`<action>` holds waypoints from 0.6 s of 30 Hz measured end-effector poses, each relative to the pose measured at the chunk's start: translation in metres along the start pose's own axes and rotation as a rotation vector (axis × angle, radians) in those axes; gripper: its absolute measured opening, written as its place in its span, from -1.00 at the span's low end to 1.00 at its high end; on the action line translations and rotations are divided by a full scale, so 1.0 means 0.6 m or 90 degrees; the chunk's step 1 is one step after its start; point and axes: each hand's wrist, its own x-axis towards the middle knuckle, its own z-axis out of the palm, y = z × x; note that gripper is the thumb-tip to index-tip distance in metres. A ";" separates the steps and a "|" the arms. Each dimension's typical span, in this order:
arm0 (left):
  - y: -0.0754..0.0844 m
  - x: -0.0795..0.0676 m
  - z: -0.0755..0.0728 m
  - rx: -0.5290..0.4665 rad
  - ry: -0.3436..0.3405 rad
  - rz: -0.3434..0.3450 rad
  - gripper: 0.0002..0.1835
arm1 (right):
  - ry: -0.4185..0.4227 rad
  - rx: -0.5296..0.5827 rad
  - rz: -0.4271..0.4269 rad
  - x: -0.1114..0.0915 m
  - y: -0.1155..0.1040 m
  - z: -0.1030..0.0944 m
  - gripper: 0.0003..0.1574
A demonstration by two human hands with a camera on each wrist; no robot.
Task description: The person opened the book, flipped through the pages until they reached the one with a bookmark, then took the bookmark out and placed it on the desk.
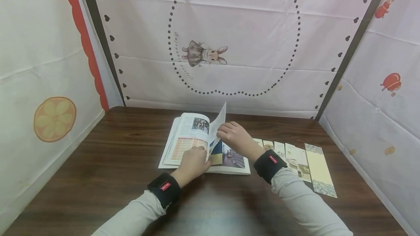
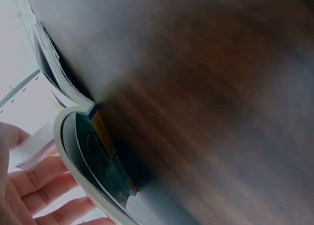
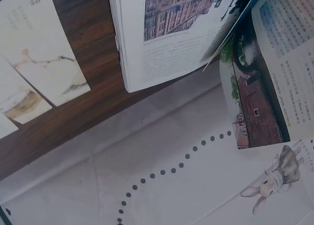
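A thick illustrated book (image 1: 185, 137) lies spread on the table, its left pages curving up toward the gutter. Across the lower part of those pages rests my left hand (image 1: 193, 163), with the thumb by the gutter. In the left wrist view its fingers (image 2: 41, 183) touch the curved pages. My right hand (image 1: 235, 138) pinches a raised page (image 1: 221, 116) by its edge above the right half. That page, with a brick building photo (image 3: 260, 107), shows in the right wrist view, where the hand itself is out of frame. A street photo (image 1: 233, 156) lies beneath.
Several cream printed cards (image 1: 296, 159) lie overlapping right of the book, partly behind the right wrist. A longer yellow card (image 1: 319, 168) with patterned ends lies rightmost. Printed cloth (image 1: 242, 54) walls enclose the dark wooden table (image 1: 108, 163). Both wrists wear black bands.
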 end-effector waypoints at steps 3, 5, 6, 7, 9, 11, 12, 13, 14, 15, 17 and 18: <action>0.004 -0.001 -0.001 -0.004 0.019 -0.003 -0.78 | -0.005 0.050 0.070 -0.008 -0.001 0.002 -0.61; 0.006 -0.002 -0.003 -0.018 0.025 -0.017 -0.77 | -0.024 0.082 0.132 -0.017 -0.001 0.001 -0.52; 0.007 -0.002 -0.004 -0.030 0.022 -0.030 -0.75 | -0.042 0.095 0.162 -0.022 -0.001 0.000 -0.50; 0.007 -0.002 -0.004 -0.042 0.020 -0.045 -0.74 | -0.065 0.108 0.191 -0.027 -0.001 -0.001 -0.49; 0.008 -0.002 -0.006 -0.066 0.014 -0.080 -0.70 | -0.131 0.139 0.245 -0.038 -0.001 -0.003 -0.52; 0.008 -0.001 -0.009 -0.086 0.007 -0.112 -0.64 | -0.224 0.182 0.292 -0.048 -0.002 -0.002 -0.59; 0.008 0.000 -0.010 -0.095 0.004 -0.127 -0.61 | -0.277 0.204 0.308 -0.053 -0.002 -0.001 -0.64; 0.007 0.002 -0.011 -0.100 0.004 -0.138 -0.58 | -0.328 0.225 0.320 -0.058 -0.004 0.001 -0.67; 0.007 0.003 -0.014 -0.112 0.003 -0.149 -0.56 | -0.376 0.244 0.328 -0.064 -0.005 0.004 -0.70; 0.006 0.004 -0.016 -0.128 0.003 -0.158 -0.55 | -0.420 0.262 0.335 -0.071 -0.007 0.007 -0.71; 0.002 0.003 -0.020 -0.173 0.006 -0.179 -0.57 | -0.482 0.288 0.332 -0.083 -0.011 0.013 -0.72; -0.001 0.002 -0.022 -0.196 0.011 -0.187 -0.59 | -0.495 0.293 0.321 -0.088 -0.014 0.017 -0.72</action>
